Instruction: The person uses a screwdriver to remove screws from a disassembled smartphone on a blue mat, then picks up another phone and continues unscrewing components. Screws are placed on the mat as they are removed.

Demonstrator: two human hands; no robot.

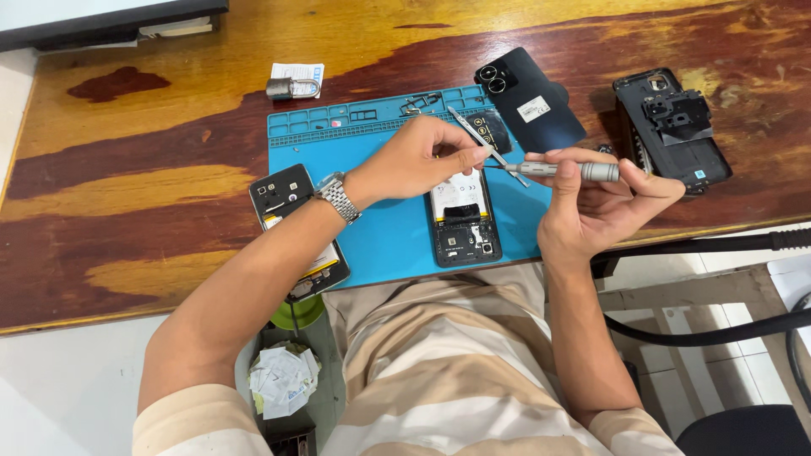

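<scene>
worktop (127,169): spare opened phone (291,211) lay at 9 o'clock on blue mat (389,236) | my left hand (414,156) grip pinched tweezers (486,143) over open phone (463,224) at 6 o'clock | right hand (591,203) grip closed round grey screwdriver (562,171), tip meeting tweezers | judged: keep driver steady, tip seated before turning.

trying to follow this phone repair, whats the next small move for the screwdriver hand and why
Probably lower the screwdriver tip to the opened phone on the blue mat. The right hand holds it level, its tip near the left hand and tweezers, above the phone rather than on it. Whether a screw sits at the tip is too small to tell.
</scene>
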